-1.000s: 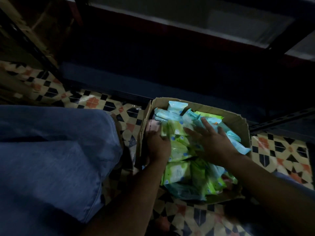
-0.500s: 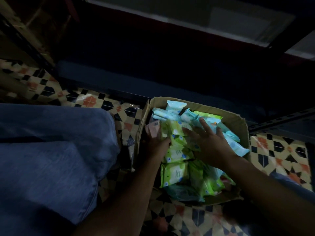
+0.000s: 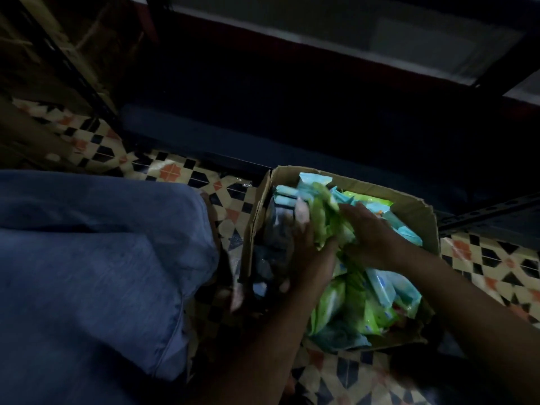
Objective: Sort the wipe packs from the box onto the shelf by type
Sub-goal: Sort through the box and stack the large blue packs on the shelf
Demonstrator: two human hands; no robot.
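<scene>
Dim light, motion blur. Cardboard box (image 3: 415,211) on the tiled floor (image 3: 175,173) in front of me, still heaped with wipe packs. Both hands are in the box. My left hand (image 3: 309,252) and right hand (image 3: 371,238) close from either side on a bunch of green packs (image 3: 327,220), fingers curled around it; exactly how many packs I have, I cannot tell through the blur. Blue packs (image 3: 406,229) lie just beyond my right hand, and more green and blue ones sit nearer me, under my right wrist. The dark shelf (image 3: 263,118) lies past the box, well beyond both hands; whether any packs sit on it is lost in shadow. Method note: keep the bunch to green only, shed any blue pack caught in it, squeeze evenly so the slick wrappers don't slide out, then lift clear of the box wall before reaching forward.
</scene>
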